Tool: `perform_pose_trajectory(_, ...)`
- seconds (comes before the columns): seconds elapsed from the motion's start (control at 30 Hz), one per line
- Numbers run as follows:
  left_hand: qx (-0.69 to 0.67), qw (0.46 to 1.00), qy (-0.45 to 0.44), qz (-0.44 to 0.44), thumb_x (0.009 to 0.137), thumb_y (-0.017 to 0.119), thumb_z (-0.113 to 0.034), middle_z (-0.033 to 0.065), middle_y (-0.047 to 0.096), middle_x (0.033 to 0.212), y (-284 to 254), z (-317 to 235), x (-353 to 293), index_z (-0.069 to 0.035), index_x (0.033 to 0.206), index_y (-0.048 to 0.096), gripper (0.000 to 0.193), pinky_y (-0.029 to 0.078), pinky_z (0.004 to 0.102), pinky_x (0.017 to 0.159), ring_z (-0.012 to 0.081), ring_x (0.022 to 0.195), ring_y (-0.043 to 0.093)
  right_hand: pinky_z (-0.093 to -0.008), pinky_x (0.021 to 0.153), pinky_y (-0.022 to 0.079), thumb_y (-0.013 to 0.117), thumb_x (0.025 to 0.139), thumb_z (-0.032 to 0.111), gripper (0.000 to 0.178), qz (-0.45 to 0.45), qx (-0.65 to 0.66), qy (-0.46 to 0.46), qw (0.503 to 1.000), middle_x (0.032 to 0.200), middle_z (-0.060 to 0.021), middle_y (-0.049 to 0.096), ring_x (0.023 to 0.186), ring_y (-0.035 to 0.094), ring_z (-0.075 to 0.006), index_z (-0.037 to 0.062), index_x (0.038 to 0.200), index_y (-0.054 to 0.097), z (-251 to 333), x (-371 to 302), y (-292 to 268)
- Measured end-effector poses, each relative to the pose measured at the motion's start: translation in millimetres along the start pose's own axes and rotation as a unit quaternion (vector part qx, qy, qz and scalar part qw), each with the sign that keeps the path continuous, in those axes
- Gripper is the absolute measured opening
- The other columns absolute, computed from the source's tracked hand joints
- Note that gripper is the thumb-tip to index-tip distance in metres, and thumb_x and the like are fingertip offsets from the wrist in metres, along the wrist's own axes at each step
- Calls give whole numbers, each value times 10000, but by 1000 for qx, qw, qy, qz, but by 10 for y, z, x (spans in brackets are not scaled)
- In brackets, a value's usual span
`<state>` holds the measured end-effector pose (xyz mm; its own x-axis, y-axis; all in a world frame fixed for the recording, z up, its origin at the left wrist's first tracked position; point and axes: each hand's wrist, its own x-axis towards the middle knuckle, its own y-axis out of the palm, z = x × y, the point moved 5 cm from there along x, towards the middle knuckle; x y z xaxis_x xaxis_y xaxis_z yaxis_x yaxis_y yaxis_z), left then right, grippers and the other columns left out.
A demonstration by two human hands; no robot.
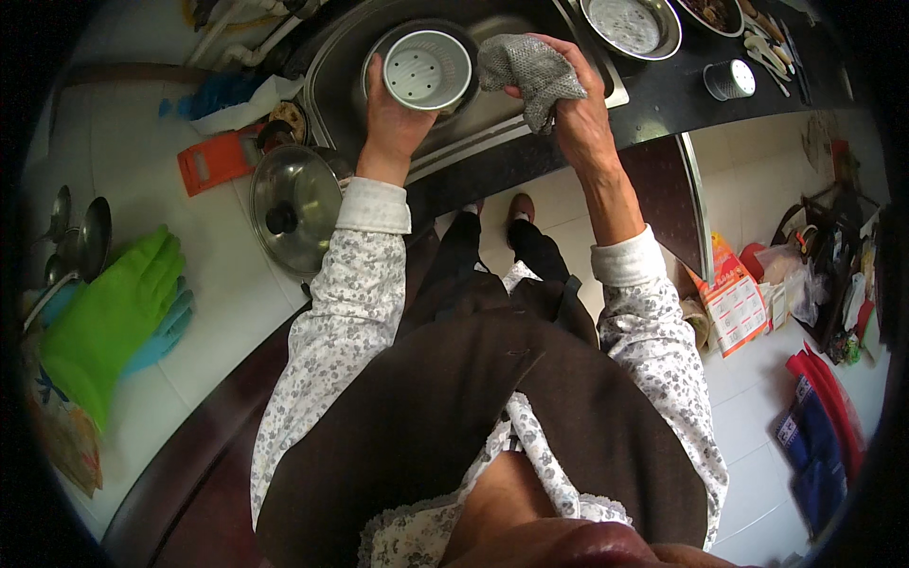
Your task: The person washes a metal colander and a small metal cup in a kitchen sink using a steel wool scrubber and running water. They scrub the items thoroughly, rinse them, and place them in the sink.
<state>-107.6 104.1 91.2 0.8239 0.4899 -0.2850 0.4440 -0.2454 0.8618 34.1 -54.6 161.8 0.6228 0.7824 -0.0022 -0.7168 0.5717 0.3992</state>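
Over the metal sink (327, 71), my left hand (386, 128) grips a pale grey cup (426, 71) by its side. The cup's mouth is turned up toward me, and several small holes show in its bottom. My right hand (585, 109) is closed on a grey mesh scrubbing cloth (532, 78), bunched up and hanging from the fingers. The cloth is just right of the cup, apart from it. Behind the cup a dark round rim shows in the sink; what it belongs to is mostly hidden.
To the right on the dark counter stand a metal bowl (636, 28), another holed cup (729, 80) on its side and several utensils (769, 55). At left are a glass pot lid (301, 213), an orange slicer (216, 161) and a green rubber glove (109, 312).
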Motion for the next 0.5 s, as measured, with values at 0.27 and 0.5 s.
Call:
perform_pose_trajectory(0.27,71,985,34,-153,953,331,-580,154,493,1311,74,17,-100,-80,1336,423,637,455,515,950,344,1158,518,-333,881,538,568,914,129,396,22,-83,-29,996,1215,-122,548,1099,570,-220,28,1282,467,-77,61,99)
perform_pose_trajectory(0.5,127,967,48,-216,912,325,-669,124,450,1340,-108,96,-86,-94,1379,341,741,419,523,979,314,1203,474,-313,893,478,645,884,286,581,61,-213,27,975,1248,-95,539,1099,559,-203,36,1355,415,-378,141,320)
